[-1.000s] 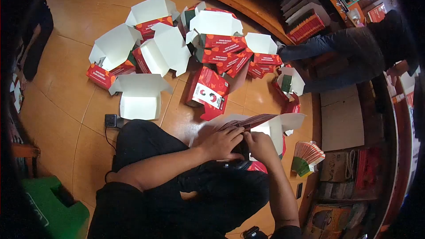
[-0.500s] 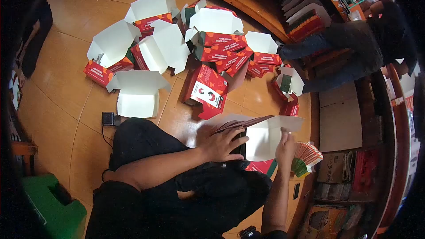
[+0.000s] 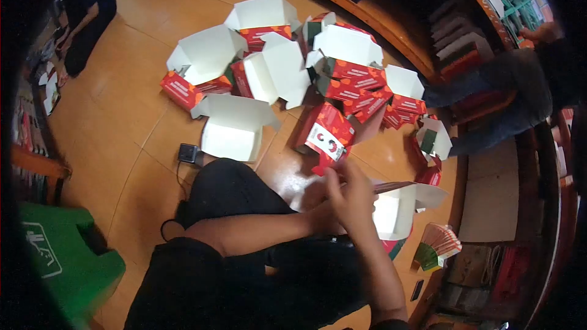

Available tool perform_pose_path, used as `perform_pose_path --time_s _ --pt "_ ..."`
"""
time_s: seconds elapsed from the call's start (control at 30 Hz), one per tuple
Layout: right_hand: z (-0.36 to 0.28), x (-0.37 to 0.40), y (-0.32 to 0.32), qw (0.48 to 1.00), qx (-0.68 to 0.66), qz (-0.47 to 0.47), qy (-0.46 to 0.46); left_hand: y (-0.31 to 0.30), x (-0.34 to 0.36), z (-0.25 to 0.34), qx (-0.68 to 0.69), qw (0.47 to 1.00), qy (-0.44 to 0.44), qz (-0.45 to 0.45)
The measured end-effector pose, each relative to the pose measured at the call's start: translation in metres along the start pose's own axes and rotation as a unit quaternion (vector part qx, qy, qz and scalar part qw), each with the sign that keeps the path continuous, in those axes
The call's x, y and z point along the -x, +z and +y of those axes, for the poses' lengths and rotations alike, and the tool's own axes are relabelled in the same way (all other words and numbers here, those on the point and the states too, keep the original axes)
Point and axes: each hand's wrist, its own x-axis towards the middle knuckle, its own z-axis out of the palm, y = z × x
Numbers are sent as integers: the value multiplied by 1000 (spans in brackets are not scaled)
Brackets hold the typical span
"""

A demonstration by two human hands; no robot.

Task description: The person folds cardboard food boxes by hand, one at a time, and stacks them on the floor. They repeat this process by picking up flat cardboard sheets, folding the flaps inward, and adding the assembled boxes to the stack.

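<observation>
A white-lined box [image 3: 394,212] with red outside stands open in front of my knees, its flap lifted at the back and right. My right hand [image 3: 353,198] is raised across the box's left side, blurred by motion. Behind it, at the box's left edge, my left hand [image 3: 321,208] is mostly hidden, so its fingers do not show clearly. Whether either hand holds anything cannot be made out. Just beyond them lies a red printed box [image 3: 327,134] with a white panel. To the left sits another open white box [image 3: 231,137].
Several open red-and-white boxes [image 3: 275,76] are clustered on the tiled floor. A fanned stack of orange-striped cartons [image 3: 439,245] lies right, near a phone [image 3: 417,289]. A black adapter [image 3: 188,153] and a green plastic stool [image 3: 67,263] are left. Other people are at left and right.
My right hand has left the box's right edge and crossed to its left side, over my left hand. My left hand's spread fingers are now hidden. The whole view has shifted.
</observation>
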Motion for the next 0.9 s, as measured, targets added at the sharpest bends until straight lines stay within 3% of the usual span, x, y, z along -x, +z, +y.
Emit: perform_pose_path --time_s 0.03,0.07,0.1,0.13,0.2,0.23,0.27,0.3,0.33,0.4,0.43,0.47,0.5,0.53,0.57,0.6,0.63,0.67,0.7,0.73,0.77,0.8,0.83,0.9 --pt "6 -17 29 996 -14 -80 32 -1 -2 18 -272 959 53 -64" --pt "2 -35 49 983 -4 -170 62 -5 -4 29 -523 838 98 -124" --pt "24 -50 86 965 -19 -228 129 -7 -4 30 -532 833 95 -118" --pt "32 -59 116 965 -21 -233 120 -6 -5 26 -534 830 92 -136" --pt "31 -77 157 995 101 -11 0 -6 -5 25 -540 823 91 -151" --pt "21 -89 162 995 102 -12 -6 -6 -5 25 -565 805 104 -146" --pt "10 -105 164 983 152 73 -71 -4 -5 26 -589 787 116 -142" --pt "3 -115 164 957 202 158 -134 1 -4 27 -561 807 103 -151" --pt "8 -121 170 956 203 160 -138 3 -5 24 -563 806 107 -149" --pt "26 -133 186 978 189 -89 -23 2 -6 22 -490 845 -23 -214" --pt "18 -136 183 978 175 -109 16 2 -10 31 -516 815 -49 -258" --pt "9 -138 175 978 178 -110 20 -1 -10 33 -511 818 -48 -258" --pt "2 -139 165 984 172 -29 -46 -3 -7 35 -807 515 163 -238" --pt "-5 -139 149 978 167 51 -112 -2 -7 35 -924 99 335 -157" --pt "-14 -138 126 976 112 118 -146 0 -8 36 -922 115 338 -152" --pt "-19 -139 96 963 71 168 -200 1 -12 38 -850 387 329 -142" --pt "-24 -135 60 962 67 181 -194 1 -17 41 -709 627 297 -125" --pt "-29 -127 22 949 81 234 -197 3 -20 44 -512 818 242 -103" --pt "-55 -107 -24 961 64 224 -151 3 -20 55 -516 825 162 -160" --pt "-19 -102 -58 949 -40 269 -158 4 -18 63 -518 823 81 -216" --pt "-36 -82 -92 947 -153 253 -124 3 -15 47 -512 826 126 -199" --pt "-13 -72 -128 939 -118 285 -152 3 -16 45 -509 827 135 -196" --pt "14 -47 -170 940 -185 273 -88 5 -15 44 -507 828 152 -183" --pt "29 -15 -208 923 -251 285 -67 7 -13 44 -520 819 174 -167"
